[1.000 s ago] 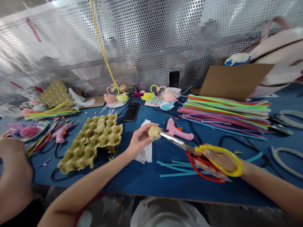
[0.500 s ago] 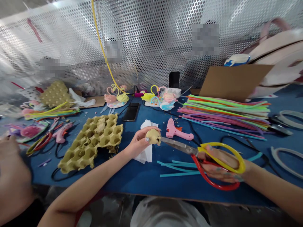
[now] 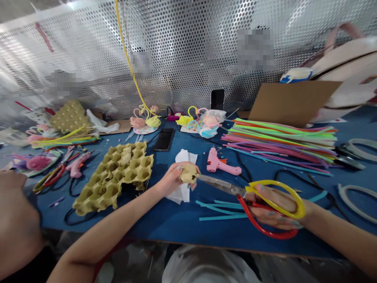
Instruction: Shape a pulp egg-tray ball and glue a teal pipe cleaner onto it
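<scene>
Between the fingers of my left hand [image 3: 172,180] is an egg carton cup [image 3: 187,174], a small yellowish pulp piece with a dark hole on its right side. My right hand [image 3: 272,206] grips a pair of scissors [image 3: 225,185] with one yellow and one red handle loop. The blades point left, their tips close beside the cup; whether they touch it I cannot tell. White paper [image 3: 184,192] lies under my left hand. Several light-blue strips [image 3: 224,216] rest on the table below the scissors.
A cut egg tray [image 3: 114,177] lies to the left, a pink glue gun [image 3: 222,163] behind the scissors. Pipe cleaners [image 3: 279,145] are piled at the right. A phone [image 3: 163,139] and finished swan-like figures [image 3: 145,122] sit further back. Another person's arm [image 3: 17,212] is at the far left.
My left hand has turned the cup slightly, and the cup now sits a little further left. The scissors have barely shifted, with their blades looking more closed.
</scene>
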Tool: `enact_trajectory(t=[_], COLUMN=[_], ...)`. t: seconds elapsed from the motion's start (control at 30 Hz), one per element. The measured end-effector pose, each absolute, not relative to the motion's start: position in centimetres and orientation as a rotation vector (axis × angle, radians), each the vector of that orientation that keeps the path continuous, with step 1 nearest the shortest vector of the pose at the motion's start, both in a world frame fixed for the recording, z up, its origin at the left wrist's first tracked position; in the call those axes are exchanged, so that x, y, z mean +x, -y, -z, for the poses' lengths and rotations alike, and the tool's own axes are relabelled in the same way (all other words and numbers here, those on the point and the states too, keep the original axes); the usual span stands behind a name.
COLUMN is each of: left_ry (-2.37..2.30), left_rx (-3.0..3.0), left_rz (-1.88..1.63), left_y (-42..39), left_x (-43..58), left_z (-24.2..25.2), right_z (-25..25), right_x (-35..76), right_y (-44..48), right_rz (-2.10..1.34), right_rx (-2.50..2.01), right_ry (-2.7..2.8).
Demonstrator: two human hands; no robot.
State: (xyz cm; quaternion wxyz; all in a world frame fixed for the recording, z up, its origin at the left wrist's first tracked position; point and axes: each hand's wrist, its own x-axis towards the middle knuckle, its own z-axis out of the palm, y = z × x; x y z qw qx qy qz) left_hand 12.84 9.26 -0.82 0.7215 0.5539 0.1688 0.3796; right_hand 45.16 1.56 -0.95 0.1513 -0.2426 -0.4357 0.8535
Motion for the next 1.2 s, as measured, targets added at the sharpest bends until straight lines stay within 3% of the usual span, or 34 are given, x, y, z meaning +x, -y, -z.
enact_trajectory(t=[0.4,0.67,0.8,0.97,1.1,1.2], left_ry=[-0.396,-0.552,-0.565,-0.598,-0.628,-0.68], left_rx=[1.128,1.164,1.249,1.247,1.231,1.257], left_rz=[-1.011,-1.139,-1.217,-1.256,-1.274,-1.268], left_y=[-9.1,-9.4,-9.5,-9.5,-9.4,-9.2], left_x=[13.5,13.8,13.8,13.9,13.9,13.9], left_z=[-0.1,0.4,0.7,0.4,0.1,0.2], right_z=[1.1,1.9,1.5,0.8,-0.3,-1.1], right_x=[44.7,44.0,43.6,43.7,44.1,44.1], right_y=[-2.2,-2.6,-2.1,-1.7,-2.0,-2.1], right_rz=[-2.429,-2.52,-2.469,-2.365,-1.939,-1.302], right_rx=[-0.655,-0.37,-0.223,-0.357,-0.674,-1.008], right_ry=[1.073,1.022,1.125,1.373,1.742,2.076])
